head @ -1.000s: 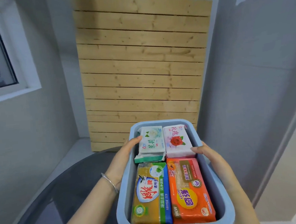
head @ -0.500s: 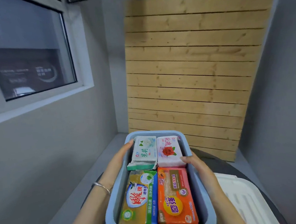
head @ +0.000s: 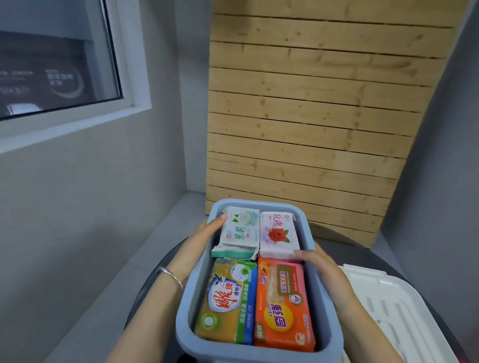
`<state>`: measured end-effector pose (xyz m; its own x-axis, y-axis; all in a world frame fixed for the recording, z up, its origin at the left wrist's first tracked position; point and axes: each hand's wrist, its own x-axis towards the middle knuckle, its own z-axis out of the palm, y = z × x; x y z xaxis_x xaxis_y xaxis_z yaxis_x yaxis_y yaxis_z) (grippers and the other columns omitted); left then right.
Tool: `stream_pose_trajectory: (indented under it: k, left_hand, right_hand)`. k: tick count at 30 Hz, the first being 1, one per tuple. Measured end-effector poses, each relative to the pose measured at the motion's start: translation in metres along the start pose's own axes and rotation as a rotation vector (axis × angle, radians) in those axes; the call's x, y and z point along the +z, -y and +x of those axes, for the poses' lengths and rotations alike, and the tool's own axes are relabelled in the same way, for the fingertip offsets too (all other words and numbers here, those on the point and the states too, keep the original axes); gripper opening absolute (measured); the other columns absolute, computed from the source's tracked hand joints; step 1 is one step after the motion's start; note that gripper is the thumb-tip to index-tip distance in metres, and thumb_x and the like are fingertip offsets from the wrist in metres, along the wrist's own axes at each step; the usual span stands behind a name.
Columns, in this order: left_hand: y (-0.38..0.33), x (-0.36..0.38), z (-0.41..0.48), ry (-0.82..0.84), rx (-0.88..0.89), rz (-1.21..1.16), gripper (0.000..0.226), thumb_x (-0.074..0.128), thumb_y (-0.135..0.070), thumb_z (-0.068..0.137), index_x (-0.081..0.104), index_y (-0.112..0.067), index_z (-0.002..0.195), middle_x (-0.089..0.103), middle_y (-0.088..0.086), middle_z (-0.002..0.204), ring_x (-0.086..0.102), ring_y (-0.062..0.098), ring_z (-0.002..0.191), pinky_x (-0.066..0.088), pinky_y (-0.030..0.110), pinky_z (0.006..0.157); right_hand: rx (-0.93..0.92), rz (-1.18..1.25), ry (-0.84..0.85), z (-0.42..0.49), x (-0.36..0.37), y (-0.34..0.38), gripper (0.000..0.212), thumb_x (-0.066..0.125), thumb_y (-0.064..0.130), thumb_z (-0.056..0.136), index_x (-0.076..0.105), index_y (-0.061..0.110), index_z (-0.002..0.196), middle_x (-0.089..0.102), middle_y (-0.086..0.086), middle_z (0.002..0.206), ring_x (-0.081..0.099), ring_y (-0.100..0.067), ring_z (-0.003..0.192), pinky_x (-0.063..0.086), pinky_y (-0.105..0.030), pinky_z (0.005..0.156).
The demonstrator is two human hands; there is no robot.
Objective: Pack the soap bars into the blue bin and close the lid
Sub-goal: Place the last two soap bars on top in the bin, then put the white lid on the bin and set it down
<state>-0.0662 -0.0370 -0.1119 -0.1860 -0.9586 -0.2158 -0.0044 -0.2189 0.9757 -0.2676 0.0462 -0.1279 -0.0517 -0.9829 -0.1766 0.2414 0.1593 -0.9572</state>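
Observation:
The blue bin (head: 325, 311) is held in front of me with its top uncovered, and several wrapped soap bars lie inside. A white-green bar (head: 240, 229) and a white bar with a red rose (head: 277, 234) fill the far half. A yellow-blue bar (head: 227, 302) and an orange bar (head: 282, 306) fill the near half. My left hand (head: 197, 238) grips the bin's left wall, thumb over the rim beside the white-green bar. My right hand (head: 320, 263) grips the right wall, thumb on the rim by the rose bar. The white lid (head: 397, 309) lies to the right.
A dark round table (head: 356, 251) lies under the bin and lid. A slatted wooden panel (head: 326, 104) leans against the wall behind. A grey wall with a window (head: 43, 61) is on the left, another grey wall on the right.
The view has swung right, so the window and the white lid have come into sight. Both hands keep the same hold on the bin's sides.

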Motion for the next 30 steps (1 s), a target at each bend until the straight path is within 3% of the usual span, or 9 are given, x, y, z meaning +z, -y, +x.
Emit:
stream_pose_trajectory:
  k: [3, 5, 8, 10, 14, 17, 21, 25, 30]
  left_hand:
    - [0.008, -0.005, -0.013, -0.002, 0.048, 0.093, 0.037, 0.057, -0.045, 0.083, 0.054, -0.033, 0.118, 0.064, -0.010, 0.115, 0.062, 0.008, 0.100, 0.050, 0.032, 0.090]
    - [0.007, -0.009, -0.017, -0.056, 0.095, 0.157, 0.045, 0.062, -0.045, 0.079, 0.048, -0.035, 0.121, 0.057, -0.024, 0.105, 0.058, -0.007, 0.087, 0.049, 0.017, 0.073]
    - [-0.003, -0.012, -0.029, -0.155, 0.177, 0.287, 0.088, 0.069, -0.044, 0.075, 0.022, -0.022, 0.146, 0.035, -0.005, 0.149, 0.039, 0.013, 0.133, 0.035, 0.030, 0.104]
    - [-0.014, -0.004, -0.044, -0.168, 0.269, 0.333, 0.091, 0.070, -0.042, 0.074, 0.019, -0.023, 0.146, 0.026, -0.001, 0.154, 0.028, 0.017, 0.140, 0.029, 0.032, 0.108]
    - [-0.029, 0.038, -0.070, -0.102, 0.403, 0.384, 0.084, 0.066, -0.042, 0.077, 0.020, -0.026, 0.146, 0.028, -0.002, 0.153, 0.032, 0.017, 0.137, 0.036, 0.027, 0.097]
    - [-0.025, 0.083, -0.090, -0.008, 0.467, 0.338, 0.074, 0.065, -0.034, 0.082, 0.025, -0.028, 0.144, 0.034, -0.005, 0.149, 0.039, 0.011, 0.129, 0.040, 0.021, 0.092]
    - [-0.003, 0.145, -0.112, 0.122, 0.569, 0.253, 0.069, 0.065, -0.026, 0.083, 0.030, -0.028, 0.142, 0.039, -0.016, 0.138, 0.038, 0.001, 0.124, 0.031, 0.020, 0.101]
    - [0.040, 0.197, -0.112, 0.272, 0.472, 0.344, 0.068, 0.061, -0.030, 0.085, 0.027, -0.028, 0.143, 0.034, -0.014, 0.147, 0.034, 0.006, 0.133, 0.029, 0.020, 0.101]
    - [0.097, 0.218, -0.089, 0.209, 0.287, 0.547, 0.070, 0.058, -0.031, 0.088, 0.023, -0.015, 0.146, 0.027, 0.001, 0.153, 0.024, 0.017, 0.141, 0.023, 0.024, 0.108]
  right_hand:
    - [0.010, -0.029, 0.008, -0.007, 0.001, 0.001, 0.040, 0.059, 0.017, 0.086, 0.056, 0.018, 0.125, 0.075, -0.012, 0.088, 0.074, -0.023, 0.068, 0.058, -0.029, 0.053]
    - [0.004, -0.043, -0.009, -0.014, -0.001, 0.005, 0.048, 0.059, 0.023, 0.088, 0.049, 0.025, 0.134, 0.073, -0.010, 0.105, 0.073, -0.024, 0.083, 0.058, -0.032, 0.062]
    - [-0.120, -0.161, -0.103, -0.025, -0.009, 0.011, 0.067, 0.059, 0.026, 0.090, 0.026, 0.034, 0.148, 0.043, 0.007, 0.147, 0.050, -0.009, 0.123, 0.045, -0.028, 0.092]
    - [-0.230, -0.242, -0.132, -0.037, -0.021, 0.020, 0.066, 0.059, 0.029, 0.090, 0.027, 0.038, 0.147, 0.030, 0.015, 0.153, 0.033, -0.002, 0.136, 0.032, -0.026, 0.104]
    - [-0.319, -0.392, -0.146, -0.067, -0.067, 0.037, 0.059, 0.063, 0.039, 0.085, 0.038, 0.052, 0.137, 0.038, 0.026, 0.138, 0.033, 0.004, 0.132, 0.028, -0.025, 0.098]
    - [-0.350, -0.439, -0.180, -0.091, -0.106, 0.038, 0.054, 0.063, 0.034, 0.087, 0.043, 0.050, 0.134, 0.044, 0.033, 0.135, 0.040, 0.004, 0.130, 0.033, -0.023, 0.098]
    - [-0.336, -0.497, -0.283, -0.117, -0.160, 0.017, 0.045, 0.060, 0.020, 0.091, 0.048, 0.031, 0.133, 0.044, 0.013, 0.146, 0.039, -0.002, 0.134, 0.032, -0.024, 0.108]
    - [-0.215, -0.612, -0.410, -0.140, -0.206, -0.014, 0.040, 0.059, 0.038, 0.090, 0.050, 0.040, 0.129, 0.045, 0.017, 0.143, 0.037, -0.006, 0.136, 0.031, -0.030, 0.109]
    - [-0.076, -0.560, -0.445, -0.149, -0.221, -0.046, 0.047, 0.058, 0.042, 0.089, 0.048, 0.035, 0.135, 0.046, 0.017, 0.141, 0.042, -0.011, 0.133, 0.037, -0.028, 0.094]
